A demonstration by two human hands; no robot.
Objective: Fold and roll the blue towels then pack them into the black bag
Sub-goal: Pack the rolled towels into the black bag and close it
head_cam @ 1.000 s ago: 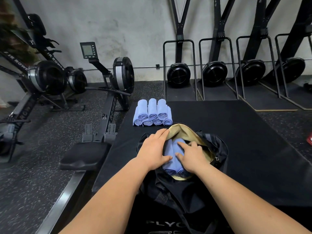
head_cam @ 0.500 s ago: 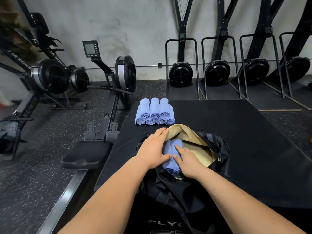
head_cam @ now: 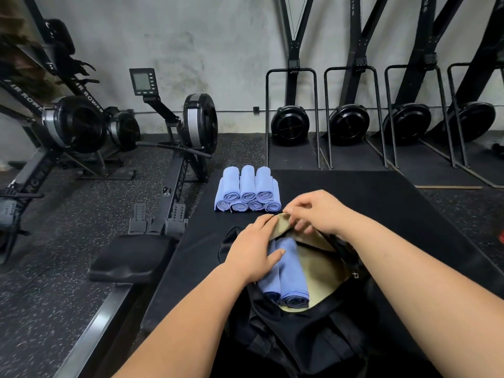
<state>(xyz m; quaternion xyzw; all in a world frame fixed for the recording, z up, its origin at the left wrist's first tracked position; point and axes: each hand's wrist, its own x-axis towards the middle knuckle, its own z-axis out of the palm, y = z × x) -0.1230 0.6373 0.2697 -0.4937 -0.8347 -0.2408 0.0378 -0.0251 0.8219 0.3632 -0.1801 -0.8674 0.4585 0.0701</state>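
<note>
Blue towels (head_cam: pixel 291 268) are lying in the black bag (head_cam: pixel 300 339), centre frame; my left hand (head_cam: pixel 253 255) is pressing flat on them, my right hand (head_cam: pixel 316 211) pinching its tan edge.

The black bag (head_cam: pixel 300 339) is lying unzipped, its tan lining (head_cam: pixel 324 271) showing. Two rolled blue towels (head_cam: pixel 290 271) are lying side by side inside it, and seven more rolls (head_cam: pixel 246 190) are sitting stacked just beyond it.
</note>
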